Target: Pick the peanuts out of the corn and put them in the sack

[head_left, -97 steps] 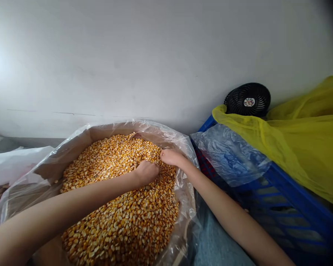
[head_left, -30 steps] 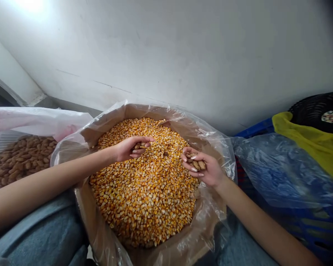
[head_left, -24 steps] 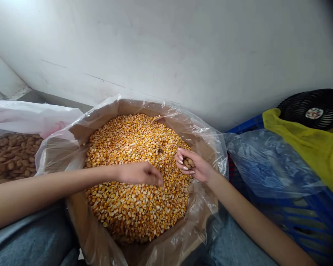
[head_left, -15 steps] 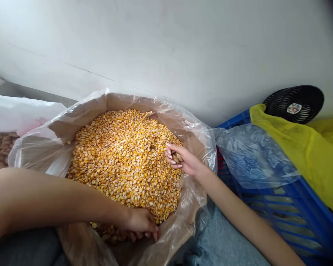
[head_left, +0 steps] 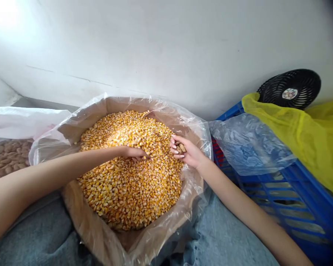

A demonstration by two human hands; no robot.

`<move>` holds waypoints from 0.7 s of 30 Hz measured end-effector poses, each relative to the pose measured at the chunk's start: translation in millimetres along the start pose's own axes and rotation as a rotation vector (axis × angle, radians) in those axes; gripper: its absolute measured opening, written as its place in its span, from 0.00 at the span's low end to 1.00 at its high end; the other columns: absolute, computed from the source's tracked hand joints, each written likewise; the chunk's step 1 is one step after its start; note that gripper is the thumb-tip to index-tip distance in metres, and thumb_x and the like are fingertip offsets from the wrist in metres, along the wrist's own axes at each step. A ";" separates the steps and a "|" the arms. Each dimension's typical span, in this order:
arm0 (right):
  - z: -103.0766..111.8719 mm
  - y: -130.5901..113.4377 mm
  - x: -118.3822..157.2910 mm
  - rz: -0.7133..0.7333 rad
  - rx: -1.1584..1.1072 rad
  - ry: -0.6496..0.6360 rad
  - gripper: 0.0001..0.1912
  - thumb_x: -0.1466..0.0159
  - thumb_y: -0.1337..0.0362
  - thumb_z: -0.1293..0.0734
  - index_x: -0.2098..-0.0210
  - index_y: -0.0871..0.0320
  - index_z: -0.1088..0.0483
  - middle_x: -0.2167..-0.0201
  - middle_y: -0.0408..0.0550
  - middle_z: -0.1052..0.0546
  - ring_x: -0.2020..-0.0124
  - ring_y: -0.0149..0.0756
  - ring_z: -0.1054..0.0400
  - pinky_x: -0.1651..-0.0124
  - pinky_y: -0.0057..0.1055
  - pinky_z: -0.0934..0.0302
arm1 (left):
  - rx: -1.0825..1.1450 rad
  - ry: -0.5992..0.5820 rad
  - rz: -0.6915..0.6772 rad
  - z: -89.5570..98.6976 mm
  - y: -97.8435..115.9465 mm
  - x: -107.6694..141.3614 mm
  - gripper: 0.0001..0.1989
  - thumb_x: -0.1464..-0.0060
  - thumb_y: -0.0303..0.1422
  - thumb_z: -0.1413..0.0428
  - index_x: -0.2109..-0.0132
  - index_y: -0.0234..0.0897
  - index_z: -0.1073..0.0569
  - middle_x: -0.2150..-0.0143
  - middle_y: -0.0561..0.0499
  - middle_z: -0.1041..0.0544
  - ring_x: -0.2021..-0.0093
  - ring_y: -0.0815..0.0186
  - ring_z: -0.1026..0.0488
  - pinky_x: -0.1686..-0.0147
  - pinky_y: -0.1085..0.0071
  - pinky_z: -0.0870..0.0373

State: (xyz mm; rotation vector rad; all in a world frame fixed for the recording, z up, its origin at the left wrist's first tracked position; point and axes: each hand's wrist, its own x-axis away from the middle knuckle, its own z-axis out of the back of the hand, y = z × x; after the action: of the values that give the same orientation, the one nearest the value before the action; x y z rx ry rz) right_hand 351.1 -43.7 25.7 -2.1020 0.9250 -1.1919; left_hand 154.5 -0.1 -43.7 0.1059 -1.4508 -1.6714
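My left hand (head_left: 135, 152) rests palm down on the heap of dried corn kernels (head_left: 133, 184), near its middle. Its fingers look a little apart, and their tips touch the kernels; nothing shows in its grip. My right hand (head_left: 186, 150) is held palm up at the right side of the heap. Its fingers curl round several brown lumps that look like unshelled peanuts (head_left: 181, 148). The corn fills a brown sack with a clear plastic liner (head_left: 194, 129), which stands between my knees.
A white bag with brown nuts (head_left: 9, 159) stands at the left. On the right is a blue plastic crate (head_left: 302, 192) with a crumpled clear bag (head_left: 255, 144), yellow mesh cloth (head_left: 291, 125) and a black basket (head_left: 290, 88) on or behind it. A white wall (head_left: 155, 48) rises behind.
My left hand has moved from the near edge of the corn up to its middle. My right hand still holds the peanuts in about the same place. The view has shifted slightly.
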 end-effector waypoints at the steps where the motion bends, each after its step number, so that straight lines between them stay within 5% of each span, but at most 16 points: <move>1: 0.7 -0.1 -0.8 0.009 0.007 0.004 0.12 0.46 0.61 0.38 0.79 0.60 0.44 0.85 0.37 0.44 0.86 0.19 0.52 0.88 0.15 0.64 | 0.013 -0.058 0.018 10.0 2.3 -0.8 0.11 0.56 0.34 0.49 0.78 0.30 0.31 0.88 0.59 0.48 0.85 0.77 0.53 0.84 0.77 0.52; 6: 1.9 0.4 -5.8 0.025 0.056 0.013 0.12 0.46 0.59 0.38 0.79 0.60 0.43 0.84 0.37 0.43 0.85 0.19 0.51 0.87 0.16 0.63 | 0.212 -0.172 0.138 18.6 14.0 14.3 0.14 0.49 0.35 0.59 0.69 0.33 0.32 0.85 0.59 0.47 0.86 0.78 0.58 0.85 0.78 0.61; 10: 1.8 2.0 -9.3 0.027 0.136 -0.001 0.13 0.45 0.58 0.39 0.78 0.60 0.42 0.83 0.37 0.42 0.86 0.19 0.51 0.87 0.17 0.63 | 0.143 -0.419 0.228 -19.5 21.1 42.2 0.07 0.63 0.32 0.45 0.74 0.31 0.29 0.84 0.57 0.40 0.87 0.77 0.50 0.87 0.78 0.56; 14: -2.8 3.5 -10.1 0.032 0.293 -0.010 0.13 0.45 0.57 0.39 0.78 0.61 0.41 0.84 0.38 0.41 0.86 0.20 0.49 0.87 0.18 0.62 | -0.012 -0.784 0.220 -71.8 5.6 66.1 0.08 0.62 0.34 0.47 0.76 0.35 0.28 0.82 0.55 0.38 0.87 0.75 0.47 0.88 0.76 0.51; 17: -5.4 3.7 -12.4 -0.011 0.314 -0.011 0.12 0.45 0.58 0.39 0.77 0.61 0.39 0.84 0.37 0.41 0.85 0.20 0.48 0.87 0.18 0.61 | -0.090 -0.720 0.165 -104.7 -22.0 70.3 0.11 0.59 0.35 0.51 0.73 0.35 0.26 0.85 0.56 0.41 0.87 0.73 0.48 0.88 0.75 0.51; 21: -1.7 -0.9 -17.3 -0.052 0.203 -0.019 0.11 0.44 0.60 0.41 0.78 0.60 0.41 0.84 0.37 0.41 0.86 0.20 0.49 0.87 0.18 0.61 | -0.229 -0.516 -0.145 -121.0 -45.6 58.3 0.13 0.59 0.31 0.54 0.74 0.35 0.25 0.78 0.53 0.29 0.76 0.69 0.35 0.75 0.75 0.40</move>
State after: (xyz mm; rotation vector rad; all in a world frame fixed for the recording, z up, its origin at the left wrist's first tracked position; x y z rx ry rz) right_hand 343.5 -29.9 18.4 -1.9821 0.7128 -1.2351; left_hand 164.8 -133.1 -91.9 -0.3817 -1.6335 -2.0724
